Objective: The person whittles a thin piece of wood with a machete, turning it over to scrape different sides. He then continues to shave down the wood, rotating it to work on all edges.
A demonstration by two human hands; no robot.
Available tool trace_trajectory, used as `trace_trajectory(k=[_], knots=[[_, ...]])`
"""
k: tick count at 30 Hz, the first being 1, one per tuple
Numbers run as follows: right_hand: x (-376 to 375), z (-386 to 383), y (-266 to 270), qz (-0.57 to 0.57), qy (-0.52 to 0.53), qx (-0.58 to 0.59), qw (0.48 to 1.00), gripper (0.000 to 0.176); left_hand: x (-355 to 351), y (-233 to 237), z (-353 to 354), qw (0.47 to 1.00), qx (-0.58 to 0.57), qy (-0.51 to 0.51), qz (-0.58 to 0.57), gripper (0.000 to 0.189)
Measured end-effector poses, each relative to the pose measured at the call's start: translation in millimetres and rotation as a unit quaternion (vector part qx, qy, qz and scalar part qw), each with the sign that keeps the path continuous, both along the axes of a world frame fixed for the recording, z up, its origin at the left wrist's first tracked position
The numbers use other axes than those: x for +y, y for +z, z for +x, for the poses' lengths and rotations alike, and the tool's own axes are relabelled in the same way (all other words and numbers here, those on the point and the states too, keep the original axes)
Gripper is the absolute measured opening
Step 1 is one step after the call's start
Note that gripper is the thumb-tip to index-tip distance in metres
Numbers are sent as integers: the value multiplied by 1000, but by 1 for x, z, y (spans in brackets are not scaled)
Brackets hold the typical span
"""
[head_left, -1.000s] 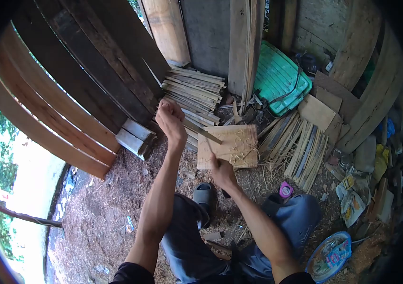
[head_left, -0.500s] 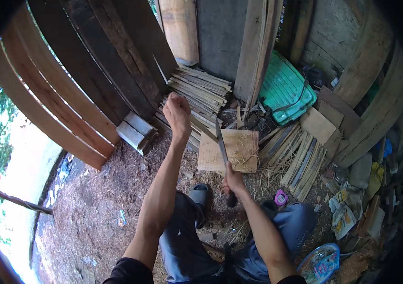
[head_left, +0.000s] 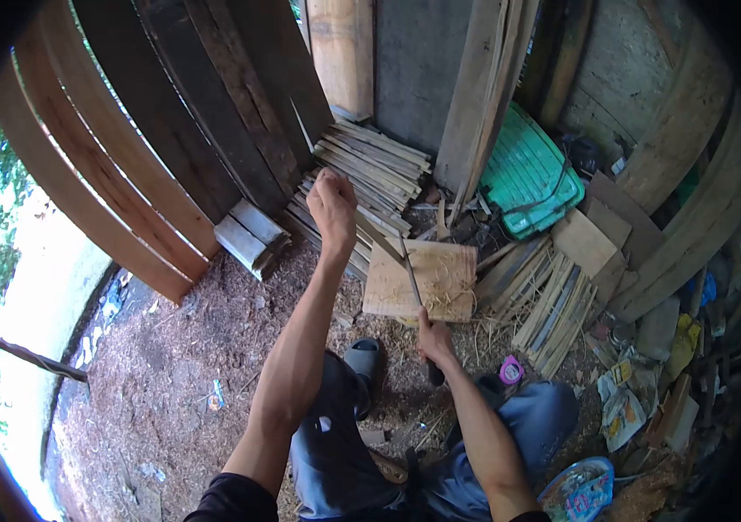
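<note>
My left hand point(head_left: 333, 211) is wrapped round one end of a wooden strip point(head_left: 379, 237), which slants down to the right over a wooden block point(head_left: 390, 291). In my right hand point(head_left: 434, 337) is a long knife point(head_left: 415, 284), gripped by its dark handle, its blade pointing away from me. The blade crosses the strip near the strip's lower end, above the block. Thin curled shavings point(head_left: 442, 290) lie on the block's right part.
Behind my left hand lies a stack of slats point(head_left: 375, 165); another pile of strips point(head_left: 553, 304) is right of the block. A green plastic container point(head_left: 531, 170) leans at the back. A pink tape measure point(head_left: 511, 371) lies by my knee. Plank walls point(head_left: 257, 96) enclose the corner.
The knife blade has turned to show a thinner profile, and my right hand has shifted slightly. My left hand still grips the strip in nearly the same place. The view has shifted a little.
</note>
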State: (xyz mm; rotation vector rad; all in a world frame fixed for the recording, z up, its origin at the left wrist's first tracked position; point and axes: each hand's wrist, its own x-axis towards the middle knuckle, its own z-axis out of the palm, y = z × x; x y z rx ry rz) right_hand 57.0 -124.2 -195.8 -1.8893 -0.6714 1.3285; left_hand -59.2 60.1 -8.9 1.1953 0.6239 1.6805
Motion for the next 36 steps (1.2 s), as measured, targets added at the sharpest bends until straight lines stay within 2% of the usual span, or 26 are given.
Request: trace_trajectory(k=[1,2,4,5,6,7,8,9,10,11,13,14,15,17,19,20,21,22,23,24,25,27,29,30,34,36], knots=[[2,0,-4,10,21,-44,999,68,4,-1,-3,1000,-1,5,3,33],[-2,-11,29,11,-7,9,1000,67,2,-2,-6,1000,2,13,-1,33],[0,-19,52,28,-7,4,1000,66,-1,-1,-6,1000,-15,-1,-12,34],[-1,-21,54,43,-6,1,999,66,-2,0,-5,1000,-15,-2,-14,34],[2,-20,37,114,18,-62,991,66,-3,1,-4,1000,-4,5,-9,33],[5,-18,21,111,15,-62,992,66,-4,2,-1,1000,6,10,-4,33],[7,-17,6,206,8,-189,960,67,-4,-2,1,1000,7,8,-7,33],[11,-17,-10,298,3,-311,903,68,-1,-7,3,1000,14,13,14,31],[10,-12,-31,219,15,-317,923,71,1,-8,3,999,22,19,38,29],[6,-3,-27,224,15,-316,922,71,0,-6,2,999,23,21,42,29],[-2,8,-7,-1,40,-112,993,69,-3,-4,-2,1000,10,-1,-2,32],[2,5,-2,-28,14,-43,999,65,-3,-5,0,999,24,28,3,31],[4,-3,10,-29,15,-45,998,65,-3,-4,0,999,22,30,3,31],[7,-19,33,23,-24,-28,999,68,-2,-2,0,999,12,26,-14,31],[7,-19,28,51,-2,-52,997,67,1,0,2,1000,10,23,-12,31],[10,-16,8,196,4,-198,960,68,0,-1,2,1000,14,17,-14,32],[12,-13,-14,333,9,-334,882,68,0,-2,2,1000,16,17,-18,32],[13,-8,-39,323,-3,-348,880,69,-2,-3,2,999,28,27,-14,33],[6,0,-32,324,-4,-348,880,69,-1,-1,2,999,39,38,-5,33],[-2,9,-16,129,-7,-175,976,69,-2,-2,3,998,38,40,-2,33],[-3,16,-6,-74,-8,14,997,69,-4,-3,3,999,35,31,4,34],[5,13,-2,-78,-3,39,996,68,-2,-5,2,999,35,23,8,34],[11,-4,6,-45,-42,78,995,62,-2,-8,8,992,61,98,43,30],[13,-10,23,-31,-47,77,995,66,-1,-6,12,993,58,95,43,30],[13,-44,109,90,15,3,996,66,-2,-9,10,979,76,190,4,32],[16,-55,107,131,30,-9,991,67,-10,-7,13,979,64,194,-15,32]])
